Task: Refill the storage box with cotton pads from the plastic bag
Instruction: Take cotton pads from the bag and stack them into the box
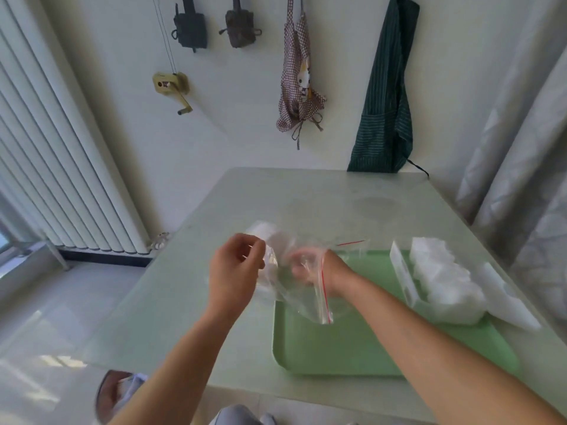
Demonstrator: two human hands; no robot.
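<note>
Clear plastic bag (294, 289) pinched by left hand (236, 268); right hand (310, 268) inside, grip unclear

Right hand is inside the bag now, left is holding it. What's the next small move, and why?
Probably close the right hand on the cotton pads at the far end of the plastic bag and draw them out toward the storage box. The left hand pinches the bag steady, and the box on the green tray stands open, already holding pads.

L hand (236, 265) – fingers pinched, raised | R hand (310, 268) – curled, arm extended fwd
</note>
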